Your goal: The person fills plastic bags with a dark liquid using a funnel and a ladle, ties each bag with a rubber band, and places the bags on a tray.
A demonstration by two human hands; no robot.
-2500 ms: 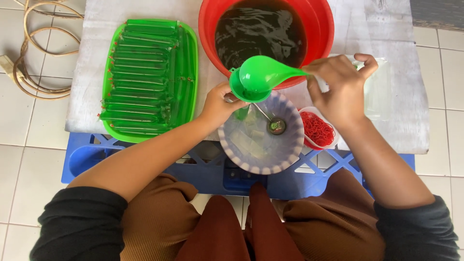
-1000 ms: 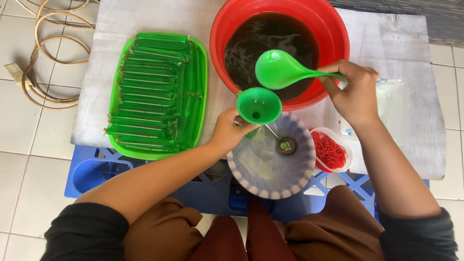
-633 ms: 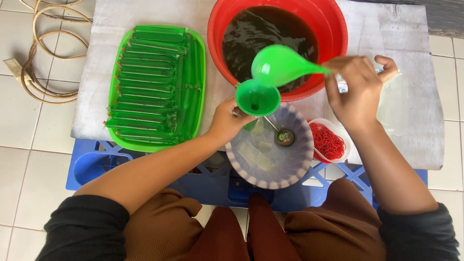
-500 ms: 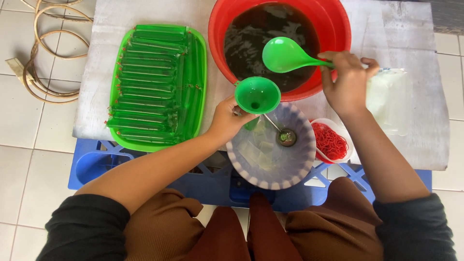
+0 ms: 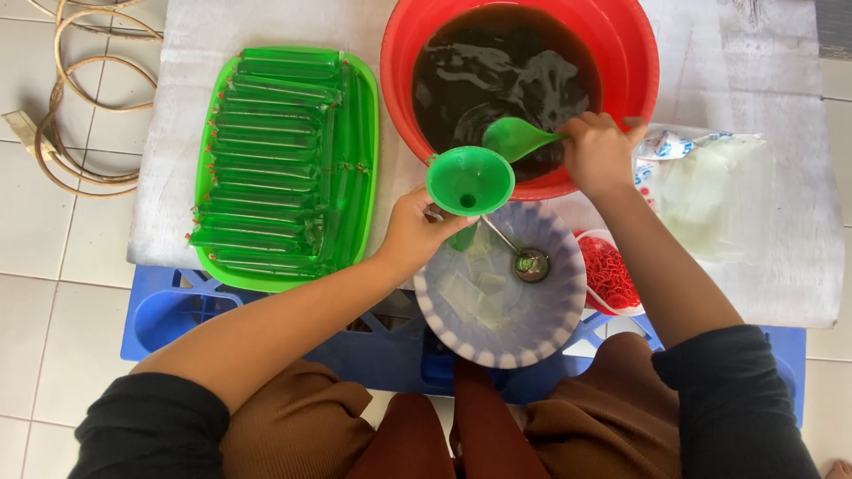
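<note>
While the red basin [image 5: 639, 80] crowds the table's far edge, bare tabletop [image 5: 177, 124] lies open left of the green tray [image 5: 366, 133]. Left hand [image 5: 422, 232] grips the green funnel [image 5: 469, 180] over the grey bowl [image 5: 541, 328]; right hand [image 5: 599, 153], closed on the green ladle [image 5: 515, 137], dips it in the basin just behind

Red basin [image 5: 639, 106]: far rim cut off by the top edge. Dark liquid [image 5: 497, 80] is opaque, so the basin's bottom and the sunk part of the green ladle [image 5: 515, 137] stay hidden. Ladle handle disappears inside the right hand [image 5: 599, 151]. Green funnel [image 5: 469, 180]: spout hidden behind its own cone and the left hand [image 5: 417, 235]; what the spout feeds can't be told. Small bowl of red bands [image 5: 612, 270] partly covered by the right forearm. Blue crate [image 5: 177, 310] mostly hidden under the white tabletop [image 5: 177, 133] and the arms. Cord [image 5: 71, 106] cut off at the left and top edges. Clear bags [image 5: 710, 195]: contents too faint to tell.
</note>
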